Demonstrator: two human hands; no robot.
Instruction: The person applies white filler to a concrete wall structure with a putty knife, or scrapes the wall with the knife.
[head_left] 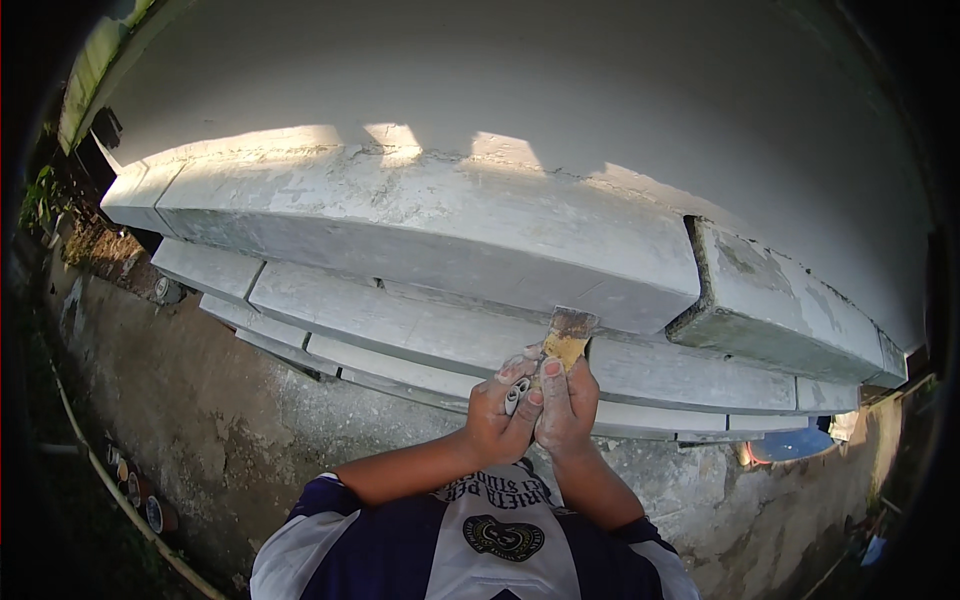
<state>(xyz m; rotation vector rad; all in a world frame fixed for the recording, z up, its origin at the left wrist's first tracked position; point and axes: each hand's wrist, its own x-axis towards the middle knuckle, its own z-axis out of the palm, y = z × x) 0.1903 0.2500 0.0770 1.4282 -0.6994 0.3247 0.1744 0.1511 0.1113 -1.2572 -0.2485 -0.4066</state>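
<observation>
A putty knife [567,338] with a dark, worn, yellow-stained blade stands up from my right hand [567,408], its broad end pointing away from me. The right thumb presses along the lower part of the blade, and the handle is hidden in the grip. Close beside it, my left hand [497,412] is closed on a small grey-white rolled or folded piece [516,394]; its kind does not show. Pale dust coats the fingers of both hands. Just beyond the blade's tip is the lower edge of a white-grey concrete beam [430,225].
Other pale slabs [390,318] are stepped below the beam, and a shorter block [770,295] sits past a gap at right. A smooth wall [560,80] rises behind. Several pots [155,512] stand at lower left on stained ground. Something blue [795,445] lies at right.
</observation>
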